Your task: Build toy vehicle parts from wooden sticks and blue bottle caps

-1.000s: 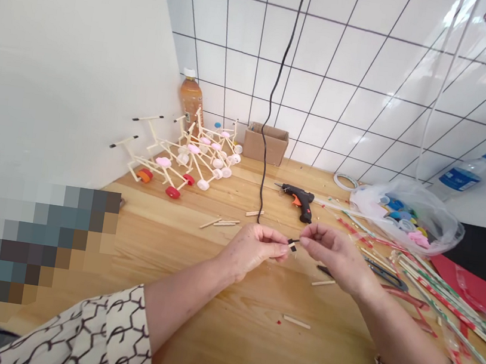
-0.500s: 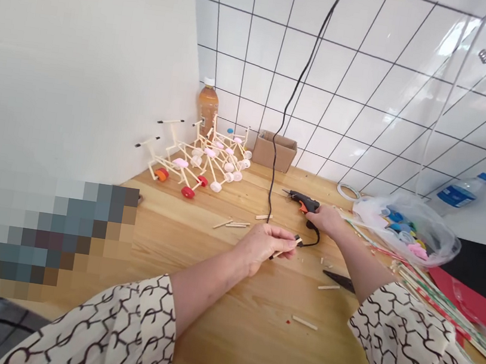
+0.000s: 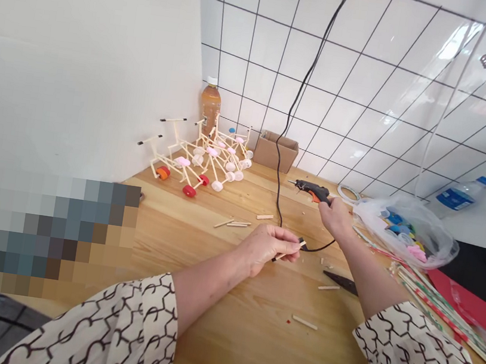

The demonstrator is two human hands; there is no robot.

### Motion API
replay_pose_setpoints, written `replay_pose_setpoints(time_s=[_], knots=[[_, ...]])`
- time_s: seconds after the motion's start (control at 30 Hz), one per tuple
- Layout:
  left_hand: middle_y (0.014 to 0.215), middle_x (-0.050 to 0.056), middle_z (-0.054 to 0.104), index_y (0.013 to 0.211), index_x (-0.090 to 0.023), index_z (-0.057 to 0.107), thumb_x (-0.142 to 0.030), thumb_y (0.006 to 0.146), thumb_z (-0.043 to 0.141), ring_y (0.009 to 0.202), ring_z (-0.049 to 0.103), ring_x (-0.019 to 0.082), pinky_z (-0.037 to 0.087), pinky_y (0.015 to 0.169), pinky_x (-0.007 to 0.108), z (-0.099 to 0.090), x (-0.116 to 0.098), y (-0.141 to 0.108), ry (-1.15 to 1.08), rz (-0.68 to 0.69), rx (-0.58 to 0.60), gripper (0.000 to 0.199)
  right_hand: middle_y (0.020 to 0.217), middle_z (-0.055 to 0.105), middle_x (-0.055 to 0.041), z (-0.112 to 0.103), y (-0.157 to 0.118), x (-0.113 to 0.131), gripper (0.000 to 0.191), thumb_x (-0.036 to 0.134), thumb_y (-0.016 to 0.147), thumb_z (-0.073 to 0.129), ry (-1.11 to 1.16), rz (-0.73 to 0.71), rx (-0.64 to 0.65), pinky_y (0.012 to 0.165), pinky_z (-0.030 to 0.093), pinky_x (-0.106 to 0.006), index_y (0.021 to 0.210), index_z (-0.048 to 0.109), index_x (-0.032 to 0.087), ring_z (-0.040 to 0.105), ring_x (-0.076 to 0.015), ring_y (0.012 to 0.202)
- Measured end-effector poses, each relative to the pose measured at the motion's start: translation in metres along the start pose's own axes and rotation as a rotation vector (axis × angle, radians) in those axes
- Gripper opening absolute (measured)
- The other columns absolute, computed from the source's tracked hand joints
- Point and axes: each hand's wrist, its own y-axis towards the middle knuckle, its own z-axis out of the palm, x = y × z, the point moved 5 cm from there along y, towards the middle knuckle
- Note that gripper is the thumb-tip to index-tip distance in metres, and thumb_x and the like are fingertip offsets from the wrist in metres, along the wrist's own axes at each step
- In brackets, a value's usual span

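Note:
My left hand (image 3: 266,250) is closed on a thin wooden stick (image 3: 288,252) with a small black piece at its end. My right hand (image 3: 336,215) grips a black hot glue gun (image 3: 312,190) with an orange trigger, its nozzle pointing left. A black cord (image 3: 317,248) runs from the gun's base and passes just beyond the left hand's fingertips. The hands are apart, with the gun up and to the right of the stick.
On the wooden table (image 3: 231,331) stand stick models with bottle-cap wheels (image 3: 200,161), a cardboard box (image 3: 275,151), and a juice bottle (image 3: 209,106). A plastic bag of caps (image 3: 408,232), scissors (image 3: 341,282), and striped straws (image 3: 445,316) lie right.
My right hand has left the stick and taken the glue gun, lifting it up and to the right. The left hand still holds the stick, and the view has shifted slightly.

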Motion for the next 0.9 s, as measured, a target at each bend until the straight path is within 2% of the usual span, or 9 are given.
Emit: replay_pose_setpoints(time_s=[0.1,0.2,0.33,0.43,0.5,0.6,0.67,0.8,0.9], knots=[[0.052,0.002,0.065,0.061,-0.011,0.067,-0.025,0.045,0.083,0.051,0.058,0.011,0.044,0.063,0.027,0.002,0.000,-0.002,0.004,-0.010,0.017,0.027,0.087,0.065,-0.0153,-0.016,-0.007,0.006,0.037,0.038,0.091,0.039,0.001,0.000,-0.071,0.076,0.044,-0.042,0.083,0.063,0.011,0.060,-0.0298,0.092],[0.052,0.002,0.065,0.062,-0.010,0.067,-0.025,0.044,0.084,0.051,0.058,0.011,0.044,0.061,0.026,0.002,-0.001,-0.003,-0.004,-0.017,0.021,0.029,0.083,0.065,-0.0167,-0.025,-0.014,0.016,0.035,0.039,0.089,0.038,0.053,-0.027,-0.145,0.075,0.041,-0.041,0.079,0.060,0.014,0.059,-0.0331,0.093],[0.051,0.002,0.065,0.062,-0.010,0.067,-0.025,0.041,0.085,0.050,0.058,0.011,0.044,0.060,0.025,0.002,-0.003,-0.003,-0.035,-0.008,0.010,0.031,0.078,0.063,-0.0099,-0.027,-0.025,0.030,0.025,0.039,0.083,0.045,0.223,-0.075,-0.162,0.067,0.043,-0.035,0.085,0.055,0.017,0.059,-0.0251,0.079],[0.051,0.002,0.065,0.060,-0.010,0.067,-0.025,0.040,0.085,0.051,0.059,0.011,0.044,0.060,0.026,0.002,-0.003,-0.002,-0.053,-0.007,0.001,0.031,0.069,0.061,-0.0038,-0.027,-0.038,0.037,0.026,0.044,0.080,0.048,0.390,-0.103,-0.090,0.056,0.044,-0.029,0.085,0.050,0.018,0.057,-0.0169,0.060],[0.050,0.002,0.064,0.060,-0.010,0.067,-0.026,0.040,0.085,0.050,0.058,0.011,0.044,0.060,0.026,0.002,-0.004,-0.001,-0.055,-0.003,0.002,0.031,0.069,0.062,-0.0030,-0.031,-0.050,0.037,0.027,0.046,0.078,0.051,0.507,-0.120,-0.027,0.053,0.045,-0.027,0.083,0.047,0.019,0.057,-0.0148,0.058],[0.051,0.001,0.064,0.060,-0.011,0.067,-0.026,0.042,0.084,0.050,0.058,0.010,0.043,0.060,0.026,0.003,-0.006,-0.002,-0.058,0.013,0.008,0.029,0.080,0.066,-0.0054,-0.037,-0.070,0.026,0.031,0.043,0.069,0.065,0.808,-0.125,0.143,0.052,0.043,-0.023,0.082,0.049,0.020,0.060,-0.0158,0.067],[0.052,0.001,0.064,0.060,-0.011,0.068,-0.025,0.042,0.084,0.050,0.058,0.010,0.044,0.060,0.026,0.003,-0.006,-0.003,-0.070,0.011,0.004,0.028,0.078,0.065,-0.0048,-0.043,-0.084,0.012,0.029,0.040,0.070,0.067,0.868,-0.107,0.209,0.050,0.041,-0.023,0.083,0.053,0.019,0.056,-0.0133,0.060],[0.052,0.002,0.064,0.060,-0.010,0.068,-0.022,0.043,0.083,0.051,0.058,0.011,0.045,0.061,0.026,0.002,-0.003,-0.003,-0.082,-0.012,-0.019,0.026,0.057,0.053,0.0013,-0.051,-0.112,-0.022,0.022,0.041,0.074,0.064,0.822,0.005,0.210,0.040,0.032,-0.024,0.072,0.055,0.021,0.044,-0.0117,0.047],[0.053,0.002,0.064,0.061,-0.010,0.068,-0.022,0.042,0.083,0.053,0.059,0.011,0.046,0.063,0.027,-0.001,-0.001,-0.001,-0.072,-0.015,-0.038,0.027,0.055,0.051,0.0021,-0.056,-0.131,-0.039,0.022,0.038,0.070,0.069,0.875,0.050,0.121,0.036,0.028,-0.023,0.066,0.053,0.023,0.044,-0.0126,0.047]])
